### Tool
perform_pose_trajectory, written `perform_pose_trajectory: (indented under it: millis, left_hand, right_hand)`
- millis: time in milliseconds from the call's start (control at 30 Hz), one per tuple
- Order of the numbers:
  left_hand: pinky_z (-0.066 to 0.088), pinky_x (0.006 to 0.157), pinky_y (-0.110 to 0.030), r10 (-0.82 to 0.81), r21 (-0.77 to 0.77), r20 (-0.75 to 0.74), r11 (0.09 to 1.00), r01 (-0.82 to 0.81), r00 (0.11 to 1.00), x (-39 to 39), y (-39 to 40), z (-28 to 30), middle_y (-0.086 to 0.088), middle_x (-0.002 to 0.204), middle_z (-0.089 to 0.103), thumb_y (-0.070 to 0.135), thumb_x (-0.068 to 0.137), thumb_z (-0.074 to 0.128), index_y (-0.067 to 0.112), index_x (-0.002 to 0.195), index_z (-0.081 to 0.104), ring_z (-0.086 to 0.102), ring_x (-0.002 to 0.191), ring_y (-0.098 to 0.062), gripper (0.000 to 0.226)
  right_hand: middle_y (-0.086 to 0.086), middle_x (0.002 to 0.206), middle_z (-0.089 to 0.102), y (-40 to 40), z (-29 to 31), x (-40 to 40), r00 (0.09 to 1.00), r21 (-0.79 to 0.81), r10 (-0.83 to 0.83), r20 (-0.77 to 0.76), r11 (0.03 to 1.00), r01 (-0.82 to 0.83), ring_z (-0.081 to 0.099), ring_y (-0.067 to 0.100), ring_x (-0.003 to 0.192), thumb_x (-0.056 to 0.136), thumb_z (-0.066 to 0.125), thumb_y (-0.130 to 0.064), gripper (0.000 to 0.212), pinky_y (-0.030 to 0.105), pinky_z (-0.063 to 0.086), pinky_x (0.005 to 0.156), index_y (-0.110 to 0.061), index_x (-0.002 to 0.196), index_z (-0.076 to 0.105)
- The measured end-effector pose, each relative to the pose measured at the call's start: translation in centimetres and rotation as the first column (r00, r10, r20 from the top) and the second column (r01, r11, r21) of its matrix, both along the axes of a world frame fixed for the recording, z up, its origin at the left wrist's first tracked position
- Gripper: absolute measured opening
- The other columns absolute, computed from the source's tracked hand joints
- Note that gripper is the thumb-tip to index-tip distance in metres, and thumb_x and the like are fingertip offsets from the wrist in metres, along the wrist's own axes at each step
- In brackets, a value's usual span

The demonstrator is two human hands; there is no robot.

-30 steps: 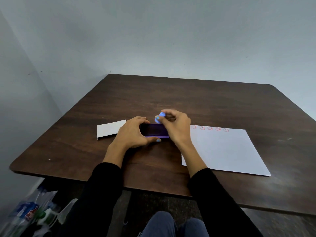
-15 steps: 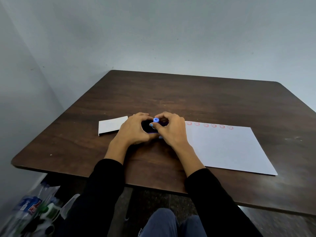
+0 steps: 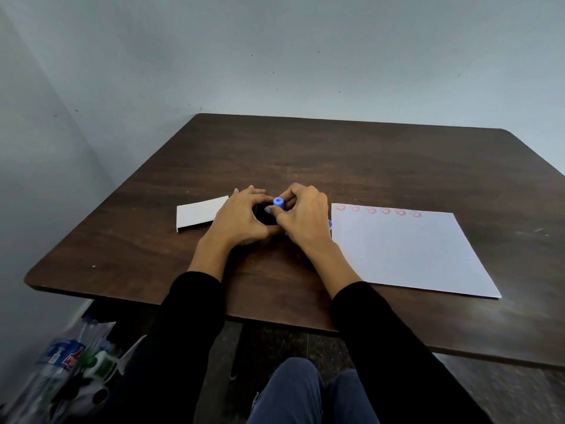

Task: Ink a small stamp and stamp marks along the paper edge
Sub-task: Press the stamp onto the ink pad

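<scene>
My right hand (image 3: 302, 215) pinches a small blue stamp (image 3: 278, 202) upright over a dark ink pad (image 3: 265, 217). The stamp's lower end is hidden by my fingers, so I cannot tell if it touches the pad. My left hand (image 3: 240, 220) grips the ink pad from the left, and both hands cover most of it. To the right lies a white sheet of paper (image 3: 409, 255) with a row of several red smiley marks (image 3: 378, 210) along its far edge.
A small white card or box (image 3: 198, 215) lies on the dark wooden table (image 3: 305, 160) just left of my left hand. Grey walls stand behind and to the left. Plastic bottles (image 3: 61, 362) sit on the floor at lower left.
My right hand has brought the blue stamp from a tilted hold above the pad down to upright over it. Both hands have closed in around the pad, hiding most of it.
</scene>
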State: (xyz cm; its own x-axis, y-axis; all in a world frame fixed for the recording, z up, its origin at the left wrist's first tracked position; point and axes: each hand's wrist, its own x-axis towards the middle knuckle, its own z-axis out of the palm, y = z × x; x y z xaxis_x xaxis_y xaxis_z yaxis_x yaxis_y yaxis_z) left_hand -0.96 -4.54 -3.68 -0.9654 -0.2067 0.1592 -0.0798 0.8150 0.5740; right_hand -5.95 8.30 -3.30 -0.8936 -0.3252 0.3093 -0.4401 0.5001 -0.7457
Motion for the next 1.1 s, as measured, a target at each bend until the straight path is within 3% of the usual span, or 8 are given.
perform_pose_trajectory:
  millis: [200, 433, 633, 833, 1100]
  left_hand:
    - [0.008, 0.119, -0.044, -0.002, 0.003, -0.014, 1.0, 0.002, 1.0, -0.1, 0.0, -0.2, -0.004, 0.141, 0.049, 0.032, 0.068, 0.074, 0.02, 0.124, 0.057, 0.029, 0.141, -0.021, 0.059]
    - [0.005, 0.117, -0.041, 0.0, 0.005, -0.03, 1.0, 0.0, 1.0, 0.0, 0.0, -0.2, -0.005, 0.141, 0.05, 0.033, 0.067, 0.075, 0.02, 0.124, 0.057, 0.029, 0.141, -0.02, 0.061]
    - [0.006, 0.119, -0.042, -0.003, -0.007, -0.033, 1.0, 0.003, 0.999, -0.2, -0.1, -0.5, -0.004, 0.141, 0.049, 0.031, 0.069, 0.072, 0.019, 0.124, 0.057, 0.029, 0.141, -0.019, 0.058]
    - [0.005, 0.118, -0.042, -0.01, -0.006, -0.04, 1.0, 0.01, 0.999, -0.3, -0.1, -0.5, -0.004, 0.141, 0.05, 0.036, 0.066, 0.073, 0.019, 0.125, 0.056, 0.028, 0.141, -0.02, 0.065]
    - [0.005, 0.119, -0.042, -0.016, -0.021, -0.031, 1.0, 0.015, 0.999, -0.3, -0.2, -0.5, -0.004, 0.141, 0.049, 0.041, 0.061, 0.062, 0.019, 0.124, 0.056, 0.029, 0.141, -0.02, 0.068]
  right_hand:
    - [0.011, 0.088, 0.072, 0.1, 0.0, 0.6, 0.999, 0.015, 0.031, -0.025, 0.999, -0.031, 0.062, 0.022, 0.085, 0.078, 0.071, -0.015, 0.016, 0.04, 0.052, 0.084, -0.007, 0.092, 0.07]
    - [0.01, 0.083, 0.07, -0.2, 0.3, 0.6, 1.0, 0.045, -0.023, -0.02, 0.999, 0.024, 0.061, 0.021, 0.082, 0.076, 0.075, -0.026, 0.022, 0.035, 0.05, 0.077, -0.008, 0.085, 0.066]
    - [0.012, 0.087, 0.07, -0.2, 0.1, 1.0, 0.999, 0.041, 0.006, -0.038, 0.999, -0.004, 0.061, 0.023, 0.086, 0.079, 0.07, -0.016, 0.015, 0.042, 0.052, 0.083, -0.007, 0.09, 0.067]
    - [0.01, 0.082, 0.069, -0.2, 0.3, 0.9, 0.998, 0.047, -0.038, -0.041, 0.998, 0.04, 0.059, 0.021, 0.083, 0.077, 0.075, -0.026, 0.022, 0.035, 0.049, 0.077, -0.008, 0.084, 0.066]
    - [0.012, 0.088, 0.07, -0.2, 0.1, 1.2, 0.998, 0.068, -0.001, -0.065, 0.998, 0.005, 0.061, 0.023, 0.086, 0.08, 0.069, -0.017, 0.017, 0.037, 0.05, 0.082, -0.007, 0.093, 0.067]
